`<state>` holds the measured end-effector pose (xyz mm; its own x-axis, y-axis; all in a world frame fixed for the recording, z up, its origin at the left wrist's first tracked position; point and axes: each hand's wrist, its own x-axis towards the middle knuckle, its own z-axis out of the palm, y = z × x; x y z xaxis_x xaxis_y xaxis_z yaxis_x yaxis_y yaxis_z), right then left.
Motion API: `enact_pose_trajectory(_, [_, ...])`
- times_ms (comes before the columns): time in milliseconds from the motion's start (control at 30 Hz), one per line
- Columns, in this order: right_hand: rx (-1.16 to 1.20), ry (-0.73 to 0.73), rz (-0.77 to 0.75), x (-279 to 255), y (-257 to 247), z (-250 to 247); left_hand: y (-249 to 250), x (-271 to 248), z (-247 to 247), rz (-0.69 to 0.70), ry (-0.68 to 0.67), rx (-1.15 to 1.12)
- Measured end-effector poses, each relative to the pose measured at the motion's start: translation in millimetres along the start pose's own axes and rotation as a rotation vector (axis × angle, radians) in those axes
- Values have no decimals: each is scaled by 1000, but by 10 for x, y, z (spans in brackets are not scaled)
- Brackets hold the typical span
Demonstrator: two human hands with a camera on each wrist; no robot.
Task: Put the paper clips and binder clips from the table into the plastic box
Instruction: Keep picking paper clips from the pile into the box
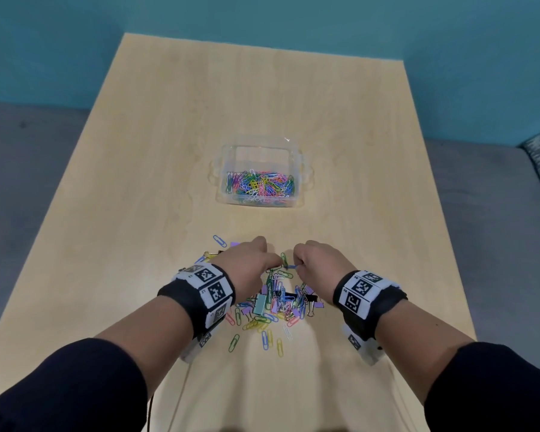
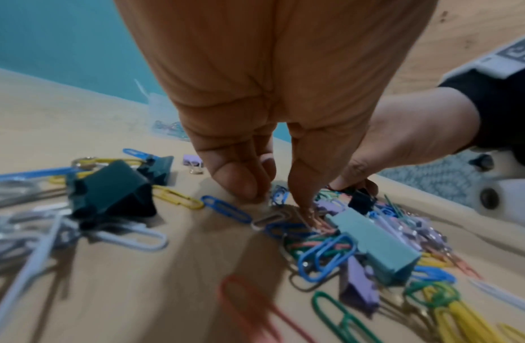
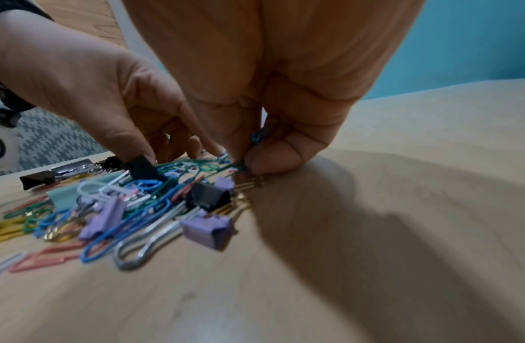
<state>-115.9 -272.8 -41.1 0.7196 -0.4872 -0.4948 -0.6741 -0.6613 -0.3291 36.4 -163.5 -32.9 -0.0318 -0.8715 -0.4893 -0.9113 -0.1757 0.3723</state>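
Right grip: right hand [image 1: 317, 265] curled, pinching a blue wire paper clip [image 3: 257, 137] between thumb and fingers, low on the heap.
Left grip: left hand [image 1: 250, 267] curled too, fingertips [image 2: 243, 185] down among the clips; pinching one or only touching, cannot tell.
Heap: mixed pile of coloured paper clips and binder clips [image 1: 275, 302] lying on the pale wooden worktop [image 1: 156, 169], between both wrists.
Binder clips: long mint green one [image 2: 372, 243], small purple one [image 3: 209, 228], black one [image 3: 208, 197].
Box: clear plastic box [image 1: 296, 157] farther back on the worktop, well apart from the heap, many coloured paper clips [image 1: 259, 185] inside.
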Motion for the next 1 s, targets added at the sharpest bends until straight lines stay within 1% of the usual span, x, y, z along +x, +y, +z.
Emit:
enact_pose_trajectory(100, [-5,6,-2,3,16,14,-1,24,22,22,-9,34])
enact_pose_trajectory(233, [-28,17,-21,-5,8,23,23,16,60,-38,20,14])
enact_pose_trajectory(400, [-11,26,-23,-19,12,19,52,30,152,-144,113,-84])
enact_pose_trajectory(500, [-3,29,-11,-14,13,21,127,43,163,-128,136,-184])
enact_pose_trajectory(567, [-3,24,-3,-15,0,9,181,71,184,-84,130,-157])
enact_pose_trajectory(633, [-15,19,-6,-26,-14,0,219,102,204,-73,131,-102])
enact_pose_trajectory(800, [-20,5,2,-77,-9,10,284,79,157,-101,121,14])
enact_pose_trajectory(1000, [54,-6,34,-86,30,-10,258,172,58,-159,64,-11])
